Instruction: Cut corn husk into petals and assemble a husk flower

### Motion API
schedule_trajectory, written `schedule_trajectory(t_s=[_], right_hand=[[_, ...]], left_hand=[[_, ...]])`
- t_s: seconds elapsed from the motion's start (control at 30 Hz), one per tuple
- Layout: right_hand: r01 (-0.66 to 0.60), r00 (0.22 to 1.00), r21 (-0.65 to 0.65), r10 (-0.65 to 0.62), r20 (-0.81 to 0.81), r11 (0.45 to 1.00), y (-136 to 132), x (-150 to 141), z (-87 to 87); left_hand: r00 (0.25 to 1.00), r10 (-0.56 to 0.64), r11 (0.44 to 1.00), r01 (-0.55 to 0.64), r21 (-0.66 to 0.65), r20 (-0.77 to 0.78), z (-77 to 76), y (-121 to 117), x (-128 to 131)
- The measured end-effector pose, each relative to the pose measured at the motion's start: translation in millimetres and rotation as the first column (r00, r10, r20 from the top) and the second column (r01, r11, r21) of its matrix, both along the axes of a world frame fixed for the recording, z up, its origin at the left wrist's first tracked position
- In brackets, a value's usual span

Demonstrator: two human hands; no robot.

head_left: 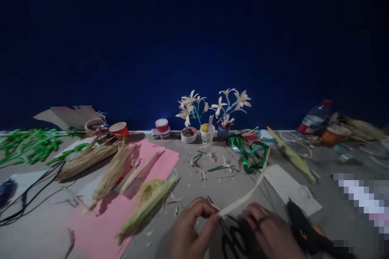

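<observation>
Thumb and forefinger of my left hand (197,222) pinch the end of a long pale corn husk strip (243,198). The strip slants up to the right, past my right hand. A thin stick (227,213) runs beneath it from my left fingertips toward my right hand (267,228), whose curled fingers seem closed on its far end; the exact grip is hidden. Black-handled scissors (234,243) lie on the table between and below my hands. Small husk flowers with green stems (223,166) lie just beyond. A black glue gun (304,226) rests right of my right hand.
Finished husk flowers stand in a white cup (207,132) and a blue-red container (224,130) at the back. Green ribbon (249,153) is looped nearby. Pink paper (94,226) and corn husks (148,206) spread leftward. A bottle (316,117) leans at back right.
</observation>
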State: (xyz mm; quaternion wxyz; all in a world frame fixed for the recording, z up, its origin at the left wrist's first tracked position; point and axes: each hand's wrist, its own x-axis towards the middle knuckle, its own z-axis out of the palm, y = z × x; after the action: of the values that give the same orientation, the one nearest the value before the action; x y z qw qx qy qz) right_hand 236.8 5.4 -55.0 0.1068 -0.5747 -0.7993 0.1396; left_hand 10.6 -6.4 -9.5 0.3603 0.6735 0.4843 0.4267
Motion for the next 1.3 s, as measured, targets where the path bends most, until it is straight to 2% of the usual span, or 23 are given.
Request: schedule_trajectory(t_s=[0.13,0.27,0.43,0.5,0.57,0.63,0.7,0.83,0.9,1.0,1.07,1.17,1.3], right_hand=[[-0.027,1.0,-0.005,0.027,-0.012,1.0,-1,-6,-1.7],[0.003,1.0,0.007,-0.002,-0.014,1.0,2,-18,-0.6],[0.023,0.997,0.021,-0.021,-0.074,1.0,7,-14,4.3],[0.028,0.986,0.008,-0.026,-0.164,1.0,3,-14,8.5],[0.044,0.925,-0.066,-0.065,-0.374,0.997,-5,-20,14.6],[0.055,0.782,-0.177,-0.152,-0.604,0.983,-14,-32,21.7],[0.072,0.683,-0.244,-0.226,-0.694,0.967,-20,-46,28.0],[0.111,0.626,-0.284,-0.289,-0.725,0.952,-22,-64,31.2],[0.086,0.563,-0.375,-0.355,-0.746,0.923,-21,-67,29.9],[-0.027,0.428,-0.586,-0.521,-0.739,0.81,-19,-68,29.9],[-0.115,0.34,-0.649,-0.584,-0.737,0.752,-18,-69,32.5],[-0.194,0.281,-0.653,-0.597,-0.752,0.732,-17,-69,37.4],[-0.226,0.269,-0.641,-0.586,-0.765,0.733,-18,-68,40.7]], left_hand=[[0.999,0.031,0.999,-0.03,-0.042,0.011,-0.9,0,0],[1.0,0.008,0.998,-0.006,-0.07,0.024,-8.1,0,1],[0.995,0.053,0.998,-0.051,-0.026,0.079,-17.0,-1,1],[0.993,0.076,0.997,-0.077,0.007,0.089,-17.9,-2,1],[0.994,0.08,0.996,-0.083,0.034,0.075,-17.0,-2,2],[0.997,0.061,0.996,-0.063,0.064,0.041,-14.8,-2,3],[0.999,0.036,0.994,-0.037,0.105,0.009,-12.6,-2,5],[0.999,0.036,0.98,-0.036,0.197,-0.001,-11.4,-4,6],[0.999,0.033,0.974,-0.036,0.223,0.016,-12.2,-5,5],[1.0,0.001,0.972,-0.003,0.234,0.01,-13.0,-6,3],[1.0,-0.011,0.971,0.013,0.238,-0.01,-12.7,-6,2],[1.0,-0.01,0.965,0.013,0.262,-0.013,-11.3,-8,0],[0.999,-0.031,0.954,0.039,0.298,-0.03,-10.2,-9,-2]])
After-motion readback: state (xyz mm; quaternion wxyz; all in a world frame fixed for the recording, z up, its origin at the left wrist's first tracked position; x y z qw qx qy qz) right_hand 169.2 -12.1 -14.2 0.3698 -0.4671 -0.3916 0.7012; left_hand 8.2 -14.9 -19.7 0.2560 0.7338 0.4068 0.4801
